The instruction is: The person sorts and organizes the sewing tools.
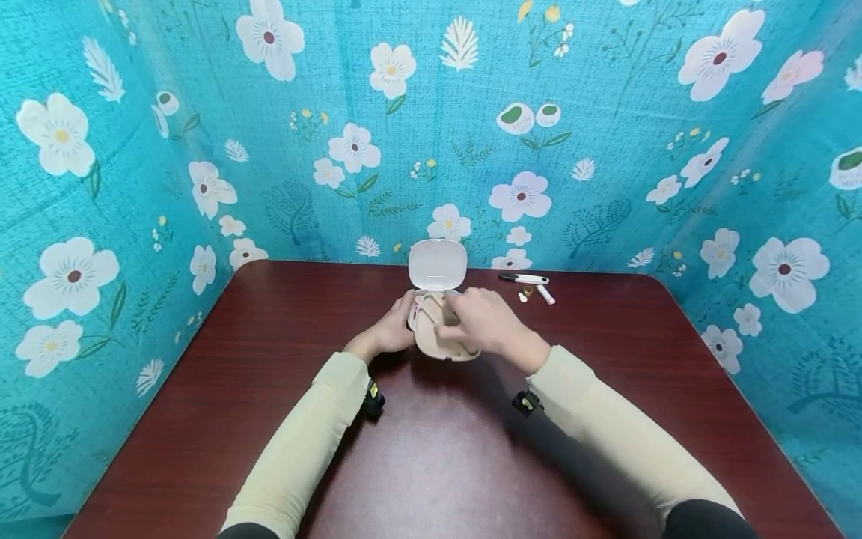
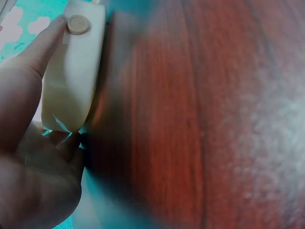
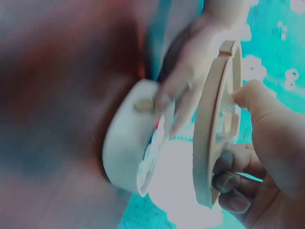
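Observation:
A white case (image 1: 411, 317) stands on the table with its rounded lid (image 1: 438, 266) raised at the back. My left hand (image 1: 396, 325) grips the left side of the case; in the left wrist view the thumb lies beside a round beige knob (image 2: 78, 25) on its wall. Over the case, my right hand (image 1: 490, 320) holds a beige inner tray (image 1: 435, 341), tilted. The right wrist view shows the tray (image 3: 208, 136) apart from the case (image 3: 127, 138), thumb on its inner face and fingers curled at its edge. Small white and pink contents of the case partly show.
On the table right of the case lie a black-and-white pen-like tool (image 1: 525, 278), a small white stick-like piece (image 1: 545, 295), a gold ring-shaped piece (image 1: 528, 290) and small white pieces (image 1: 522, 298). A flowered turquoise cloth (image 1: 431, 150) hangs behind the dark red table (image 1: 269, 419).

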`<state>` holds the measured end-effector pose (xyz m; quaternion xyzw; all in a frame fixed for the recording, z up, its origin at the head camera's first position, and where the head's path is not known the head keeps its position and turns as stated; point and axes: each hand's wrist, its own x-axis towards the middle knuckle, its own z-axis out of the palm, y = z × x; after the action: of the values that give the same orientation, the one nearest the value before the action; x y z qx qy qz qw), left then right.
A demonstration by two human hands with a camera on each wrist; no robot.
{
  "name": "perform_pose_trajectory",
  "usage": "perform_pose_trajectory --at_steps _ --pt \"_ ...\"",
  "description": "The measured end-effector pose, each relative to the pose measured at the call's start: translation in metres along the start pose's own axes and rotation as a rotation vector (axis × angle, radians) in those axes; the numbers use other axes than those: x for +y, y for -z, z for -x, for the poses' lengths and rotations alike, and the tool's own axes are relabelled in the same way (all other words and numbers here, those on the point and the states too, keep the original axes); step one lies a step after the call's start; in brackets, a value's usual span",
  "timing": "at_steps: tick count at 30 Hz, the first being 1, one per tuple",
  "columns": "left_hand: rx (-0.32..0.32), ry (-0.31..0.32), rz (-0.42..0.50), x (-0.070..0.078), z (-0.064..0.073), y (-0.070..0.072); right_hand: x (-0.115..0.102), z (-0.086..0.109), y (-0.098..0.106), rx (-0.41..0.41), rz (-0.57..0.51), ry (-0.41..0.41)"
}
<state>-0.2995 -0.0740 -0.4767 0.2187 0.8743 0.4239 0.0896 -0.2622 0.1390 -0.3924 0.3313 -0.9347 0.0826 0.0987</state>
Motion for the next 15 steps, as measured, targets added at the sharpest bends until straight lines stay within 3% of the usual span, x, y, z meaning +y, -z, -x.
perform_pose_trajectory --at_steps 7,11,15 --pt "0.042 0.006 0.065 0.000 -0.001 -0.002 0.020 -0.031 -0.008 0.070 0.025 -0.077" --pt "0.057 0.003 0.096 0.000 -0.001 -0.003 0.025 -0.045 -0.018 0.067 0.037 -0.082" --pt "0.080 -0.045 0.118 0.001 -0.001 -0.003 0.029 -0.056 -0.030 0.038 0.048 -0.076"
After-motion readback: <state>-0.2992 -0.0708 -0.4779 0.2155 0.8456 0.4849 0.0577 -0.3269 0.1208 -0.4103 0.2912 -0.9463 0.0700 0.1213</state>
